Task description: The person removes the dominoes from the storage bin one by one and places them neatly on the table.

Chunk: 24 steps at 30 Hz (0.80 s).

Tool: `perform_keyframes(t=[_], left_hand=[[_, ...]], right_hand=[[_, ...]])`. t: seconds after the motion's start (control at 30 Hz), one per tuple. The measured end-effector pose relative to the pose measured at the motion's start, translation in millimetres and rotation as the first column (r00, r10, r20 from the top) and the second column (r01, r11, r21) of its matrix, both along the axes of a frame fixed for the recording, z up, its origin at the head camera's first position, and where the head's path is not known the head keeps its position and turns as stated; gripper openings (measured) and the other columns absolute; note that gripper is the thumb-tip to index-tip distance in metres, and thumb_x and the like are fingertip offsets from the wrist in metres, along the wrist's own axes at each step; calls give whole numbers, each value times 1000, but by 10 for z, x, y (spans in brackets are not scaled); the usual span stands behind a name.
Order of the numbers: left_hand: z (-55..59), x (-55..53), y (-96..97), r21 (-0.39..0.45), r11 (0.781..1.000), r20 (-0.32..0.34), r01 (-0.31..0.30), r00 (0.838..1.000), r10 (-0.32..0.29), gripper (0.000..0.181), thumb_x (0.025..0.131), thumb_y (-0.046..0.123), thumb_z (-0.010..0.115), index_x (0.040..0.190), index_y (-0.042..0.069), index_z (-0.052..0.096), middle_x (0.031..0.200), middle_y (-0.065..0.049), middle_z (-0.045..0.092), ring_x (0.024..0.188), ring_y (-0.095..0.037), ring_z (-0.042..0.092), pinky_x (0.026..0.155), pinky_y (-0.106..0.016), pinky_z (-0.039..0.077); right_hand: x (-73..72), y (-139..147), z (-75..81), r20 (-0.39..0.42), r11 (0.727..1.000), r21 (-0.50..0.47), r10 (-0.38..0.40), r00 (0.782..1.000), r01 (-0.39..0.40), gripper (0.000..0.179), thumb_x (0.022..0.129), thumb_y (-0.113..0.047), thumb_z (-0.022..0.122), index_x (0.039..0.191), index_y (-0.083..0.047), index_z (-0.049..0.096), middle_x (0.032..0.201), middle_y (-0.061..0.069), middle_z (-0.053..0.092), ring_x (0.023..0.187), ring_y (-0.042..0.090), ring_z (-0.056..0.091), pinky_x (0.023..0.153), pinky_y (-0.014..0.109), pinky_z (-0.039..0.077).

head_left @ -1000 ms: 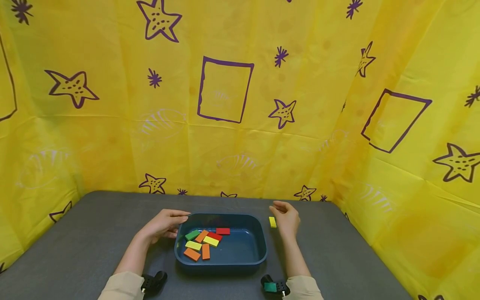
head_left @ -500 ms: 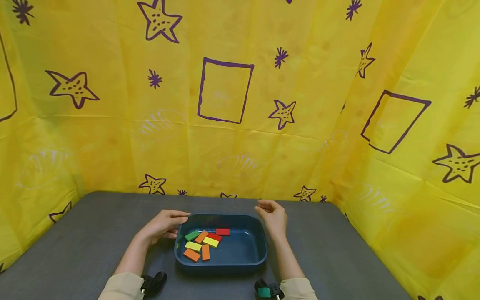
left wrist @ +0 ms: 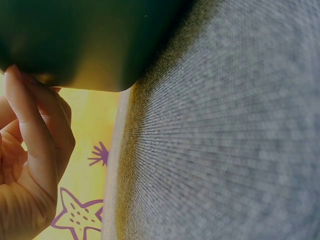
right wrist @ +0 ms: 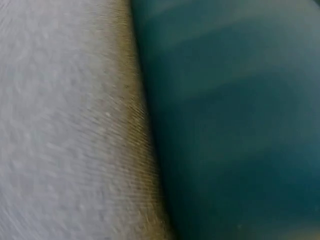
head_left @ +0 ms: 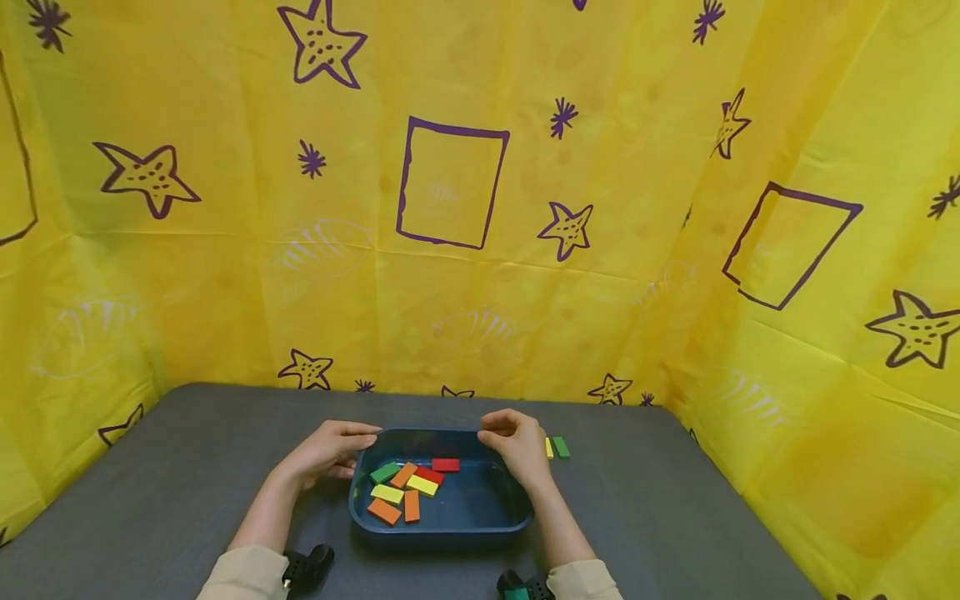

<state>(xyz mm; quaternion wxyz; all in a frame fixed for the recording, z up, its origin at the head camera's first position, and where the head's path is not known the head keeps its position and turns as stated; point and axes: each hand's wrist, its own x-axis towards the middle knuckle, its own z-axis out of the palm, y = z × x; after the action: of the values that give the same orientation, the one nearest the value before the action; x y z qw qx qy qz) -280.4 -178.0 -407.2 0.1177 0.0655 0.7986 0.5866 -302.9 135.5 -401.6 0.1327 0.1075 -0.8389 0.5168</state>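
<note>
A dark blue plastic box (head_left: 442, 532) holds several small red, orange, yellow and green blocks, mostly in its left half, such as a yellow block (head_left: 387, 494). At the far left corner my left hand (head_left: 327, 452) grips the box, fingertips at the rim. The left wrist view has the left hand's curved fingers (left wrist: 37, 125) touching the box (left wrist: 75, 45). My right hand (head_left: 517, 446) hovers over the box's far right corner, fingers loosely bent, no block visible in them. The right wrist view has only the box's outer wall (right wrist: 230, 100) and the table.
Right of the box, a green block (head_left: 561, 447) and a yellow block (head_left: 550, 448), partly hidden by the right hand, lie side by side on the grey table (head_left: 660, 500). A yellow patterned curtain (head_left: 480, 317) hangs behind and along the sides.
My right hand has moved left from beside the yellow block to above the box's right end, uncovering the green block. The left hand and the box have stayed put.
</note>
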Motion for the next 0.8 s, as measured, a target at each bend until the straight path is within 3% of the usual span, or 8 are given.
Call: perform_keyframes(t=[0.17,0.4,0.8], left_hand=[[4,0,12,4,1000,-8,14,1000,-14,54,99,28,59,142,-4,49,95,-3,71,61,-9,58,60,-23,56],[5,-1,14,11,1000,-4,23,1000,-23,55,99,28,59,142,-4,49,95,-2,71,60,-8,58,60,-22,56],[-19,-16,-14,5,1000,3,21,1000,-21,55,99,30,59,143,-2,49,98,-4,71,61,-10,58,60,-23,56]], right_hand=[[19,-63,-9,29,996,68,50,998,-52,18,81,-13,80,98,-10,76,98,10,77,88,21,73,74,28,59],[16,-143,-61,84,971,175,152,985,-165,18,80,-9,80,98,-8,77,98,11,77,87,22,74,72,28,59],[15,-208,-137,141,937,264,198,970,-229,21,77,-4,81,98,-3,77,95,14,77,83,21,73,71,29,59]])
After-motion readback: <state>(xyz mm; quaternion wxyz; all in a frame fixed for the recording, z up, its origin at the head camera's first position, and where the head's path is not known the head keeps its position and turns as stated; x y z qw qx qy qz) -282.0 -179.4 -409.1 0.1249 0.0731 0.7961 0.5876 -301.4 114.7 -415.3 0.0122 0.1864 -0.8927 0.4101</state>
